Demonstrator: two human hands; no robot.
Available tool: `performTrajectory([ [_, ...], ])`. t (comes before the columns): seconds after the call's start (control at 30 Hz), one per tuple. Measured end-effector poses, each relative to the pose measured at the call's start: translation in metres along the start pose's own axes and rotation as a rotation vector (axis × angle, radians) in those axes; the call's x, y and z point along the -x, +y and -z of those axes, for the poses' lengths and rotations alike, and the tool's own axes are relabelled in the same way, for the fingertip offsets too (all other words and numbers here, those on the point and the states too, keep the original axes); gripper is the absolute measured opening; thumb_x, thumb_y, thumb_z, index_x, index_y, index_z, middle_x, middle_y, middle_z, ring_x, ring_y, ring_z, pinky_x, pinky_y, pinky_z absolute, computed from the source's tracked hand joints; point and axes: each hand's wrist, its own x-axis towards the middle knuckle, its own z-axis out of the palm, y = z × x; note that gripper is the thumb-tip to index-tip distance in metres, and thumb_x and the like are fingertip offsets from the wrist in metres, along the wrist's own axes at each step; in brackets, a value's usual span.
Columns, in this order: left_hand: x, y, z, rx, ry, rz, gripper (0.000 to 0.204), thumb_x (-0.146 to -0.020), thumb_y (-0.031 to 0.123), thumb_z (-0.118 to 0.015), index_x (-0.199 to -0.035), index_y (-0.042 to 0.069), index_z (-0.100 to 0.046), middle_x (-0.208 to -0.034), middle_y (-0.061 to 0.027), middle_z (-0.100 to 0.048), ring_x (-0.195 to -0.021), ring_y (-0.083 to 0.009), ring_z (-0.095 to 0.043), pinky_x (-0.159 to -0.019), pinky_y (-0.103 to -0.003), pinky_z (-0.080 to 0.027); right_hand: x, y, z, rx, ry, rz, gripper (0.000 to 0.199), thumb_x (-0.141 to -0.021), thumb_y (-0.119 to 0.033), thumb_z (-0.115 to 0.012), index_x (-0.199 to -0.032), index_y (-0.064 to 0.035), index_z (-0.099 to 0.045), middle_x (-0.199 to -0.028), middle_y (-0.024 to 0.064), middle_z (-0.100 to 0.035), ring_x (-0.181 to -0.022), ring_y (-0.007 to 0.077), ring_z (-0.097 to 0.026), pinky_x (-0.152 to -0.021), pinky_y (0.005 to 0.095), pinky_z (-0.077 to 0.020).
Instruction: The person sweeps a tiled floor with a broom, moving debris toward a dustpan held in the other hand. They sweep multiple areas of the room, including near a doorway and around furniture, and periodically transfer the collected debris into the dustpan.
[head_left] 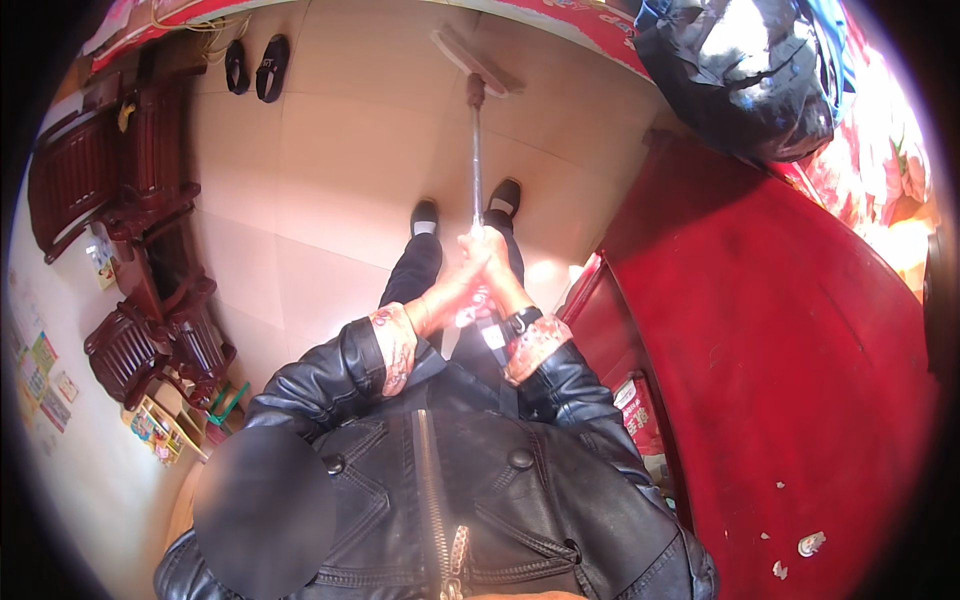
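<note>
A long-handled broom (477,150) reaches away from me over the floor; its metal pole runs up to a pale, flat bar-shaped head. That head lies slanted on the tiles, and whether it carries bristles or a pad is hard to tell. My left hand (462,270) is closed around the near part of the pole. Pressed close beside it, my right hand (492,255) also grips the pole, so the two partly hide each other. A dark watch (523,319) sits on my right wrist.
Dark shoes (271,69) stand at the far left. Carved dark wooden chairs (155,150) line the left wall. On the right is a large red table (770,350) with small scraps on it, and a black plastic bag (745,85) at its far end. Beige tiles (340,150) cover the floor.
</note>
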Motion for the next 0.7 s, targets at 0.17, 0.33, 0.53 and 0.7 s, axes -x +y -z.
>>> performTrajectory([
  [0.17,0.006,-0.022,-0.041,-0.017,0.09,-0.143,0.047,-0.081,0.039,-0.058,-0.106,0.007,-0.034,-0.077,-0.0037,-0.052,-0.049,-0.0112,-0.052,-0.042,-0.023,-0.046,0.047,-0.008,0.02,-0.113,0.051,0.004,0.019,-0.076,-0.019,-0.062,-0.075,-0.0045,-0.05,-0.061,0.0011,-0.05,-0.049,0.0092,-0.045,-0.043,0.0245,-0.0376],
  [0.33,-0.004,-0.025,-0.043,-0.246,0.12,-0.024,0.051,-0.079,0.053,-0.053,-0.095,0.007,-0.037,-0.062,-0.0002,-0.043,-0.042,-0.0043,-0.034,-0.036,-0.019,-0.026,0.023,-0.001,0.065,0.193,0.08,0.036,0.031,-0.075,-0.032,-0.066,-0.08,-0.0059,-0.049,-0.066,0.0029,-0.052,-0.058,0.0097,-0.05,-0.048,0.0256,-0.0402],
  [0.53,-0.008,-0.023,-0.01,-0.435,0.273,-0.104,0.029,-0.083,0.036,-0.055,-0.079,0.01,-0.045,-0.05,0.0039,-0.037,-0.037,-0.0053,-0.032,-0.034,-0.02,-0.025,-0.063,0.008,0.059,-0.306,0.19,-0.342,0.014,-0.084,-0.014,-0.049,-0.073,-0.0038,-0.048,-0.054,0.0032,-0.045,-0.042,0.0155,-0.045,-0.039,0.0301,-0.0379],
  [0.7,0.051,-0.047,0.039,-0.082,0.244,0.027,0.02,-0.088,0.026,-0.05,-0.09,0.007,-0.044,-0.051,0.0025,-0.038,-0.036,-0.0065,-0.035,-0.035,-0.021,-0.035,-0.036,0.041,-0.029,-0.048,-0.059,-0.309,0.009,-0.081,-0.008,-0.05,-0.073,-0.0035,-0.047,-0.053,0.0024,-0.043,-0.039,0.014,-0.043,-0.035,0.0279,-0.0358],
])
